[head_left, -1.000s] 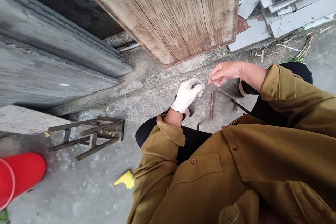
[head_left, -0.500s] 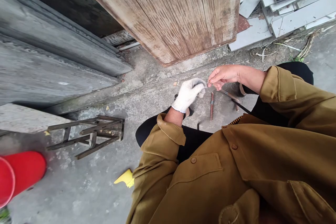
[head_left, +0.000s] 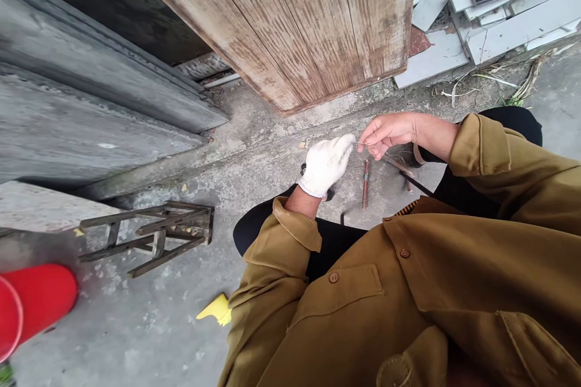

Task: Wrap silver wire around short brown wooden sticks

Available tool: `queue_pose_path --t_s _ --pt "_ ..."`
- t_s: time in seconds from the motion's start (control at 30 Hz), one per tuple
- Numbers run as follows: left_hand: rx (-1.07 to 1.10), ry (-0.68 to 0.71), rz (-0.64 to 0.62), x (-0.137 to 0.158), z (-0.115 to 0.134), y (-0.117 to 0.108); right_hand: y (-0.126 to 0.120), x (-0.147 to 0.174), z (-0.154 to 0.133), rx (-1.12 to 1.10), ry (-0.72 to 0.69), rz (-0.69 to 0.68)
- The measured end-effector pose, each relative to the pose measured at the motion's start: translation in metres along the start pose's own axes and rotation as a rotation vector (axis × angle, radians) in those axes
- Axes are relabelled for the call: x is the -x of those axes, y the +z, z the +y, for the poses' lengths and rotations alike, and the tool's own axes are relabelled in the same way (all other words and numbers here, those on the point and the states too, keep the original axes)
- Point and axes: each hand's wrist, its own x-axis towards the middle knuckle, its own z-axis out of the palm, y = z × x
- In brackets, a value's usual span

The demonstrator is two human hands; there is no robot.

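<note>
My left hand (head_left: 327,165), in a white knitted glove, is closed with its back turned up. A thin wire (head_left: 370,145) runs from its fingertips to my bare right hand (head_left: 388,132). The thumb and fingers of that hand pinch the wire, and loose strands trail below it to the right. Both hands are close together above the concrete, between my knees. Under them lies a short reddish-brown rod (head_left: 365,184) with a grey-blue band. A second brown stick (head_left: 399,167) and a thin black bar (head_left: 417,185) are partly hidden near my right leg.
A weathered wooden panel (head_left: 313,24) leans ahead. White tile offcuts (head_left: 521,30) are stacked at the far right. To the left are an overturned wooden stool (head_left: 158,233), a red bucket (head_left: 43,302) and a yellow piece (head_left: 216,309) on the concrete floor (head_left: 149,326).
My left hand has rolled over so its back faces up and its fingers are hidden more. More of the wire shows between the hands. The right hand has barely moved.
</note>
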Motion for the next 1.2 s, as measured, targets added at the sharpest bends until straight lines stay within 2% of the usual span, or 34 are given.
queue_pose_path --t_s 0.07,0.17,0.23,0.3,0.37,0.43,0.5,0.6,0.77,0.87,0.93,1.1,1.2 --pt "-0.031 0.012 -0.035 0.0 0.001 0.002 0.001 0.0 0.0 0.208 -0.03 0.006" --pt "0.037 -0.031 -0.139 -0.001 0.004 0.011 0.008 -0.001 0.001 0.787 -0.144 0.141" --pt "0.268 -0.136 -0.228 -0.002 0.004 0.019 0.013 -0.003 0.002 1.18 -0.268 0.305" --pt "0.691 -0.303 -0.34 -0.003 0.003 0.025 0.015 -0.004 0.005 1.385 -0.357 0.396" --pt "1.087 -0.435 -0.42 -0.002 0.001 0.027 0.011 -0.005 0.008 1.358 -0.341 0.356" --pt "1.289 -0.486 -0.447 -0.001 -0.001 0.026 0.002 -0.005 0.011 1.186 -0.237 0.28" --pt "1.318 -0.486 -0.436 0.0 -0.002 0.023 -0.007 -0.004 0.012 1.015 -0.139 0.248" --pt "1.27 -0.453 -0.375 0.0 -0.004 0.023 -0.013 -0.003 0.011 0.855 -0.073 0.226" --pt "1.188 -0.399 -0.313 -0.003 -0.009 0.024 -0.009 -0.001 0.007 0.76 -0.048 0.151" --pt "1.147 -0.407 -0.329 -0.004 -0.011 0.022 -0.006 -0.001 0.008 0.812 -0.074 0.128" --pt "1.151 -0.426 -0.329 -0.003 -0.011 0.02 -0.003 -0.003 0.01 0.908 -0.13 0.163" --pt "1.368 -0.486 -0.356 0.0 -0.006 0.017 0.012 -0.008 0.017 1.448 -0.517 0.423" --pt "1.521 -0.572 -0.418 0.003 0.001 0.017 0.014 -0.013 0.021 1.606 -0.651 0.514"
